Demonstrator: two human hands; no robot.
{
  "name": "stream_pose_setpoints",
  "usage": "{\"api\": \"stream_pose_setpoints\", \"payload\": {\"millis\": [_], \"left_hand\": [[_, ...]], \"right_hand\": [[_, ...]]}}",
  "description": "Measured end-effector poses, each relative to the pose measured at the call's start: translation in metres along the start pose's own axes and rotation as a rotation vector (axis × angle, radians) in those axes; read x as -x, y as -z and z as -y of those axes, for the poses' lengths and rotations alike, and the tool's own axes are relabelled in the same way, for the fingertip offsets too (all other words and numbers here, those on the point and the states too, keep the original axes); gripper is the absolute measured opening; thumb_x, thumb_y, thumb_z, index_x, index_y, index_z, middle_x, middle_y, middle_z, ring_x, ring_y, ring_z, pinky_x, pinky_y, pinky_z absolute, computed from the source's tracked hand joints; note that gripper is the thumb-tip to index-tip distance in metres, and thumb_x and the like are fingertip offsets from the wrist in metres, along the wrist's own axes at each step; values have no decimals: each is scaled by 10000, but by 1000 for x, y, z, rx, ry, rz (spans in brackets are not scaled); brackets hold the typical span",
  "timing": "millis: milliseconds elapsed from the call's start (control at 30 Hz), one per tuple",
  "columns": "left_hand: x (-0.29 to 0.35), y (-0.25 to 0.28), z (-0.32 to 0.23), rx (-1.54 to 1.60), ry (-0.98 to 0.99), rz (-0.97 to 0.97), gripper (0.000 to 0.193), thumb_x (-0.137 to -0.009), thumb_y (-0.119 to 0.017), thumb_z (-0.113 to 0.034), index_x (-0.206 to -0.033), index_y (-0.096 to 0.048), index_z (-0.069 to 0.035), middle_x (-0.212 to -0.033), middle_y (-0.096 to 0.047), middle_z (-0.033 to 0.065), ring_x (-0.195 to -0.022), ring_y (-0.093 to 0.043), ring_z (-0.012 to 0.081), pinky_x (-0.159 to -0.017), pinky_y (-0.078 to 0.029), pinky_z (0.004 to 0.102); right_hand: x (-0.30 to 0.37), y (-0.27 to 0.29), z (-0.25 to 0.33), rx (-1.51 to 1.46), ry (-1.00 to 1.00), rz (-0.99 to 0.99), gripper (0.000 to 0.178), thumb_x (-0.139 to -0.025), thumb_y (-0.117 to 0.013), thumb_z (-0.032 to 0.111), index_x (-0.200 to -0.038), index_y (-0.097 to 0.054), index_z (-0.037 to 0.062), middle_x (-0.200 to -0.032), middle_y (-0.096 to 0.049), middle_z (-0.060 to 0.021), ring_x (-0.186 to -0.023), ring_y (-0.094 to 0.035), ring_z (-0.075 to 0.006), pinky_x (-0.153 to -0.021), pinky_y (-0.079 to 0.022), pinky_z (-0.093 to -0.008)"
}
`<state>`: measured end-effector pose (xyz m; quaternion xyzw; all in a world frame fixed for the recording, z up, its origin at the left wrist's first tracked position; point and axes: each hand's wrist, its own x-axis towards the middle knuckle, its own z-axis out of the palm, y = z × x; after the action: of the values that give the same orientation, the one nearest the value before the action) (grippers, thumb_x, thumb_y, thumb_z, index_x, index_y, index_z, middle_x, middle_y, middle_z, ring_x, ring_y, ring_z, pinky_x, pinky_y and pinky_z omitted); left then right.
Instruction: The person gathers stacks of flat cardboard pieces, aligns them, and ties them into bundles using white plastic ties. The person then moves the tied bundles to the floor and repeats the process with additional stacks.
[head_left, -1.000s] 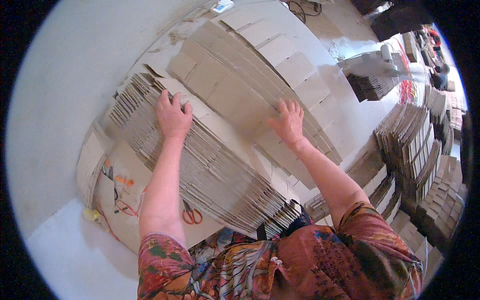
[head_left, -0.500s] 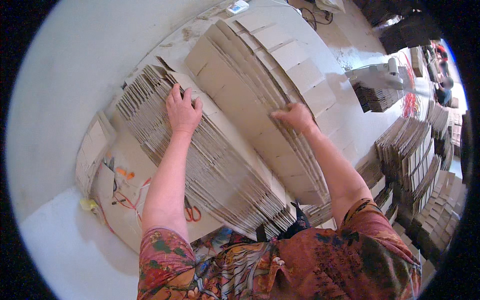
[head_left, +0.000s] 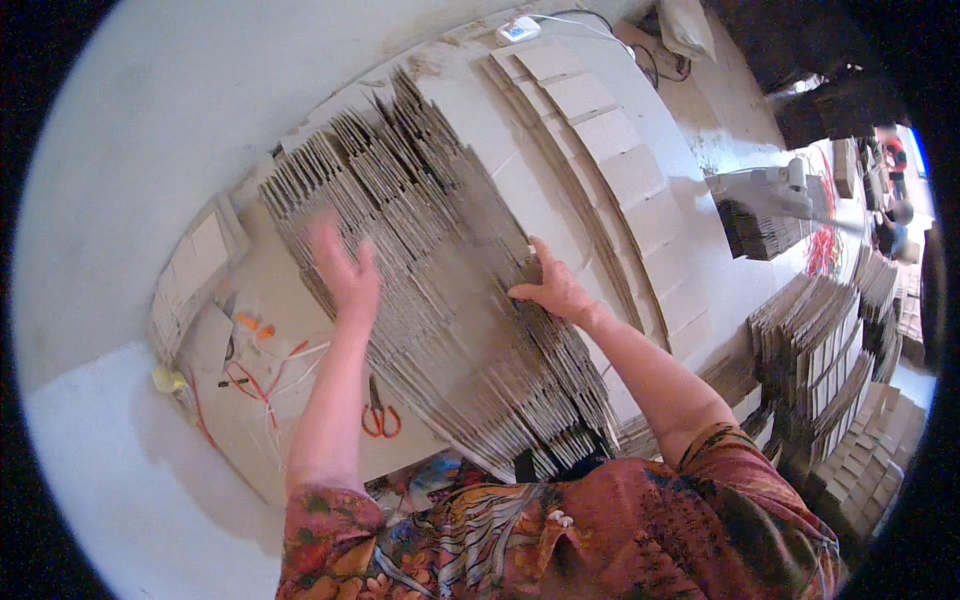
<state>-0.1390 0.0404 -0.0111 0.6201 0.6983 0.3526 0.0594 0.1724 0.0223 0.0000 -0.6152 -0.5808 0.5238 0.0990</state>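
Note:
A wide bundle of flat cardboard pieces (head_left: 440, 250) stands on edge in front of me, their ridged brown edges packed in long rows. Over its left part is my left hand (head_left: 345, 270), somewhat blurred, with the thumb apart from the fingers and nothing in it. My right hand (head_left: 558, 290) rests against the bundle's right edge, thumb and index finger spread along the cardboard; its other fingers are partly hidden. Farther right, a thin layered stack of cardboard sheets (head_left: 625, 180) lies on the pale table (head_left: 690, 230).
Orange-handled scissors (head_left: 380, 420) and red and white straps (head_left: 262, 385) lie left of the bundle. A white plug-in device (head_left: 518, 30) sits at the far edge. Cardboard stacks (head_left: 810, 320) stand at the right, with another person (head_left: 890, 225) in the distance.
Cardboard from the right-hand stack now stands against the bundle, making it wider. My right hand has moved left and down to its edge; my left hand has dropped lower.

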Motion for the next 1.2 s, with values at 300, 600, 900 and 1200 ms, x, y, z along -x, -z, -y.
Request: {"api": "stream_pose_setpoints", "payload": {"millis": [300, 600, 900, 1200], "left_hand": [[166, 27, 46, 1265, 1307, 118, 705, -905, -235, -583, -1360, -295, -49, -1378, -342, 83, -1236, -354, 257, -1026, -286, 367], [134, 34, -11, 1366, 1155, 129, 668, -914, -236, -559, -1366, -285, -70, -1348, -376, 78, -1207, -391, 237, -1001, -325, 366], [100, 112, -86, 1384, 887, -14, 655, -918, -246, -542, -1344, -325, -51, -1329, -404, 77, -1206, -397, 251, -1006, -325, 379], [40, 201, -179, 1617, 376, -119, 722, -874, -263, -629, -1390, -223, -125, -1380, -319, 50, -1225, -358, 252, -1019, -301, 414]], "right_hand": [[-36, -12, -11, -467, 23, 260, 781, -738, -713, 319, -1341, -313, 27, -1191, -531, -143, -1070, -515, -231, -928, -401, -339], [-14, -10, 26, -550, 8, 320, 723, -784, -661, 320, -1340, -322, 6, -1210, -507, -110, -1084, -474, -187, -948, -365, -325], [70, 60, 94, -507, 352, 159, 599, -900, -450, 408, -1310, -360, -18, -1233, -486, -89, -1116, -432, -167, -967, -326, -304], [117, 130, 135, -734, 690, 49, 726, -906, -221, 568, -1291, -373, -29, -1286, -450, -117, -1171, -404, -211, -1012, -288, -352]]}}
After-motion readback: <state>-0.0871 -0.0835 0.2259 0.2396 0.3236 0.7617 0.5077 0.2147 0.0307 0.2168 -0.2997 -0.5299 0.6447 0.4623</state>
